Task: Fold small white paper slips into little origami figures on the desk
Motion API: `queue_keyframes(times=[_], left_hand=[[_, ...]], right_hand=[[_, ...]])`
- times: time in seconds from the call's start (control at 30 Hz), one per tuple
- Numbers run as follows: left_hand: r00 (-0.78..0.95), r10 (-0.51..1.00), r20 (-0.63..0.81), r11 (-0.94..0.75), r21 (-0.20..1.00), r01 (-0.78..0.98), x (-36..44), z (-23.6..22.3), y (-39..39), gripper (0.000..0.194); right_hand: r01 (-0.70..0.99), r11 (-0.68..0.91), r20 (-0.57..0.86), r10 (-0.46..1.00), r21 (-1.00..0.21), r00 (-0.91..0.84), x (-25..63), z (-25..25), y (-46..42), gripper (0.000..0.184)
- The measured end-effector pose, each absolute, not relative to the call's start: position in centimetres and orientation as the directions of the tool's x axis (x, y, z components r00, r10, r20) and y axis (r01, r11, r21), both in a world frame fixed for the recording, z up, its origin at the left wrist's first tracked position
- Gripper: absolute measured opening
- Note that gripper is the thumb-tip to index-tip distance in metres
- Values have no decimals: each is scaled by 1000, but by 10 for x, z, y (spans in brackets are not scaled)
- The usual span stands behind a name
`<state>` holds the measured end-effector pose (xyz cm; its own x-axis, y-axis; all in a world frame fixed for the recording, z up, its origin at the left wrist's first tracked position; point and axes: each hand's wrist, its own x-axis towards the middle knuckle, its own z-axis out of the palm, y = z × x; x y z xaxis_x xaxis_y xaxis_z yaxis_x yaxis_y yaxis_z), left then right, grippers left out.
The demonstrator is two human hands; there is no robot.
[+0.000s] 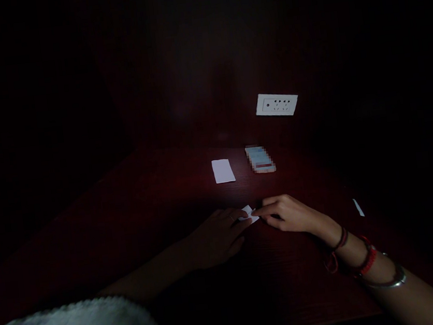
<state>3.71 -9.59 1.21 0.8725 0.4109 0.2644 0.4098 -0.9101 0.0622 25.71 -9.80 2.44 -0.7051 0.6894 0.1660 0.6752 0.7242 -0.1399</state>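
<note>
A small white piece of folded paper (254, 219) lies on the dark red table between my two hands. My left hand (219, 238) comes in from the left and keeps it down, with a finger on its upper left and the thumb along its lower edge. A thin ring shows on one finger. From the right, my right hand (287, 213) reaches the same paper. Its index finger is stretched out with the tip touching the paper's middle, while the other fingers are loosely bent and apart. The fingers cover parts of the paper.
Beyond my hands lies a white rectangular sheet of paper (223, 171). To its right is a phone-like flat object (260, 159), its face blurred. A white socket panel (276, 104) is on the back wall. At the right rests a narrow white strip (358, 207). The surroundings are very dark.
</note>
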Motion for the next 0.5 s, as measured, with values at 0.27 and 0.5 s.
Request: queue_keyframes(times=[0.27,0.5], left_hand=[[876,404,262,-911,33,410,38,13,-96,41],[882,401,248,-911,8,412,39,14,-96,40]], right_hand=[[663,737,147,676,-132,-722,258,24,-97,37],[666,736,144,677,-122,-722,254,27,-98,31]])
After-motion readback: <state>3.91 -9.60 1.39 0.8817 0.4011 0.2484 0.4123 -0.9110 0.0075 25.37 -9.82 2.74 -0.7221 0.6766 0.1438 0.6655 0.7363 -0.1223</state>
